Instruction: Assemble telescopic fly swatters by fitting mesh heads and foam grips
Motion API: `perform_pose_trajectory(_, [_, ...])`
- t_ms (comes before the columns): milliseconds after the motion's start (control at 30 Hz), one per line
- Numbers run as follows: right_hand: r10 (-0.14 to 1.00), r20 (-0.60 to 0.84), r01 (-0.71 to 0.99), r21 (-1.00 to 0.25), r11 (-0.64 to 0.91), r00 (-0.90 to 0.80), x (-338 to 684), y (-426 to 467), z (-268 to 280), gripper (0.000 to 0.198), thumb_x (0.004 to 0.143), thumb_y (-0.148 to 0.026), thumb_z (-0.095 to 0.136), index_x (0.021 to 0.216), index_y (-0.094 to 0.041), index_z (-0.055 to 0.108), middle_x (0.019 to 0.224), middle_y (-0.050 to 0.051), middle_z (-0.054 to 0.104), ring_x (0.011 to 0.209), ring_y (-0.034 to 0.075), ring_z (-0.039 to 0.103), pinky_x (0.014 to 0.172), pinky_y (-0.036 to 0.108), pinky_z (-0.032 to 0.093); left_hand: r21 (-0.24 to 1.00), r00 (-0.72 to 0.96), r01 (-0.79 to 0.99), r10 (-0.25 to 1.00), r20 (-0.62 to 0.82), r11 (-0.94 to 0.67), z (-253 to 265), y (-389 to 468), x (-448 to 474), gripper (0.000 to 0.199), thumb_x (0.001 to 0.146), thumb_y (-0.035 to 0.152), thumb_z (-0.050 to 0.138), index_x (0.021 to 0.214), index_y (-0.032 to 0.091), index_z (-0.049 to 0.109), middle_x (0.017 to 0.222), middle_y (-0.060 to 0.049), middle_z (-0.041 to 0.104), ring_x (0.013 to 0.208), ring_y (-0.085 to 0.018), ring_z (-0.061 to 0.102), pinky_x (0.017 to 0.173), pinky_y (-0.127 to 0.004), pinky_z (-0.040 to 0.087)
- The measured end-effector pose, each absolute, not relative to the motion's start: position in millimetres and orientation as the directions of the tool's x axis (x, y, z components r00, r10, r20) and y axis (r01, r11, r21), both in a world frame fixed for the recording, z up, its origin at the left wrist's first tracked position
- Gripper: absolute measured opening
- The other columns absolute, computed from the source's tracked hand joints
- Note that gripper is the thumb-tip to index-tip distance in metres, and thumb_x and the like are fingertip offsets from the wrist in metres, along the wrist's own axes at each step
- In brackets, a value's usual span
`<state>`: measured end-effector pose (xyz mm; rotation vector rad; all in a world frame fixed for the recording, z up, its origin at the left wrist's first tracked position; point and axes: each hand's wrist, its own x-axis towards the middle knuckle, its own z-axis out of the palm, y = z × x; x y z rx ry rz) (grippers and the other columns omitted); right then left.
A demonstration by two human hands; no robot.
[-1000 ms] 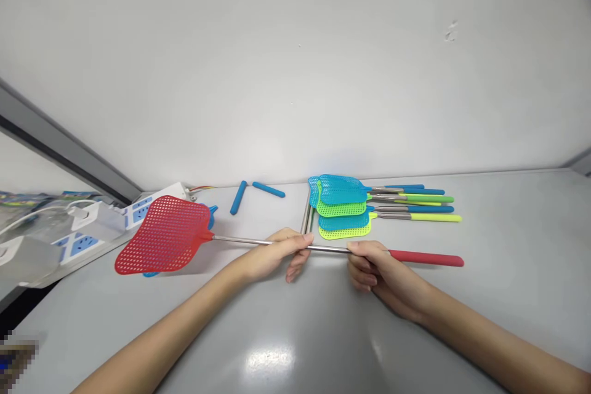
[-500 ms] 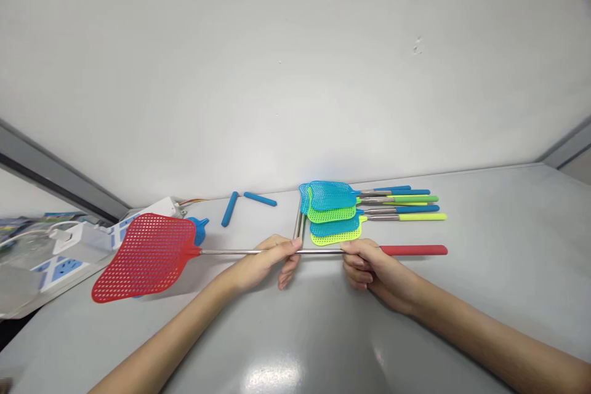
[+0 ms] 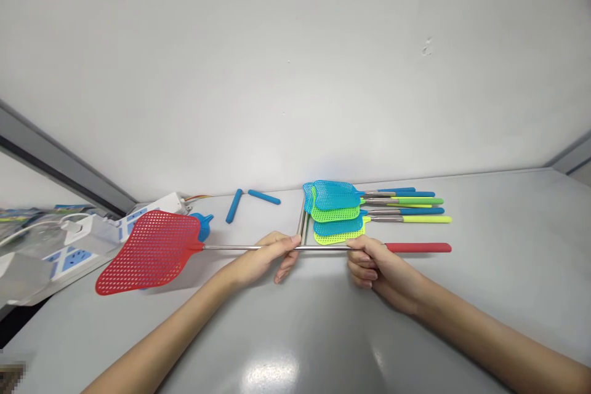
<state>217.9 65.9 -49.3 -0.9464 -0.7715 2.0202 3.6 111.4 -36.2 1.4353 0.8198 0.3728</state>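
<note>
Head view: red perforated plastic swatter (image 3: 152, 252) level above grey desk (image 3: 498, 221), before stacked blue-and-green swatters (image 3: 336, 195). Left hand (image 3: 272, 252) pinches silver metal rod (image 3: 323, 248), right hand's (image 3: 381, 266) fingers clasp it near red handle (image 3: 418, 248); spread hold likely for balance.

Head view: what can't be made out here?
All in the head view:
Blue piece: mostly hidden behind the red swatter head.
Metal rods: near ends hidden by the left hand.
Stacked swatters: lower heads partly covered by upper ones.
Bottom-left corner object: pixelated, cut off by the edge.
</note>
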Motion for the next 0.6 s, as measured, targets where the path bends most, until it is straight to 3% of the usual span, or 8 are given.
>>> perform_pose_trajectory(600, [0.812,-0.416,-0.446,-0.685,-0.576,-0.409,219.5,65.6,-50.7,0.035,0.073,-0.027,0.046,0.047,-0.019,0.025,0.045,-0.007,0.016,0.042,0.008,0.012,0.042,0.023,0.018,0.961,0.674,0.231,0.687,-0.272,0.153,-38.2,114.2,-2.9,0.047,0.083,0.038,0.033,0.043,0.015,0.041,0.034,0.003,0.038,0.036,-0.009,0.04,0.047,-0.024,0.035])
